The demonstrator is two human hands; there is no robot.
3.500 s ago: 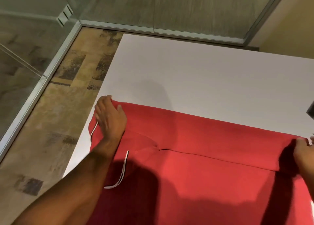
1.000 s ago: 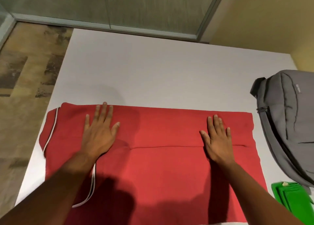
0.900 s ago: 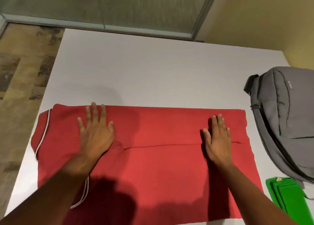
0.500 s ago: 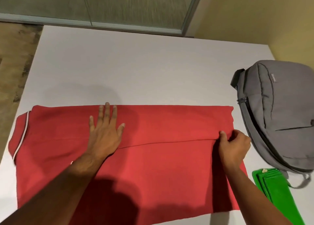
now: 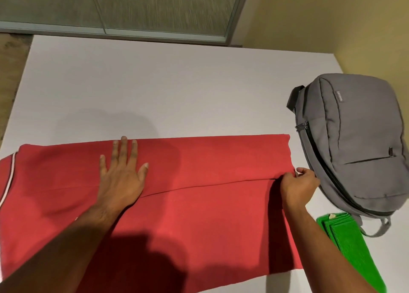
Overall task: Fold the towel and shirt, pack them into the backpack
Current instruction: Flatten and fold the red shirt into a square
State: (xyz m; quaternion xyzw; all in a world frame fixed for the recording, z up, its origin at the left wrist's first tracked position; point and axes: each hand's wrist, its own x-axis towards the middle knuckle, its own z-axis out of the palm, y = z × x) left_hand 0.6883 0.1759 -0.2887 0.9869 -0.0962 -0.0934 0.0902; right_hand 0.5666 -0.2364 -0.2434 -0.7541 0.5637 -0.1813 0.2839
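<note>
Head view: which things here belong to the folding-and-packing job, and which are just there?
Job: shirt, red, spread flat, left hand flat on it, right hand pinching its edge; towel, green, folded; backpack, grey, zipped.

Just there: table; glass partition; wall.

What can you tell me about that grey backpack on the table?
The grey backpack lies flat on the white table at its right side, front face up. It looks like woven fabric, with a dark zipper along its left side, a slanted front pocket, a small label near the top, a dark top handle and a strap loop at the bottom. It looks zipped shut. Nothing grips it.
</note>
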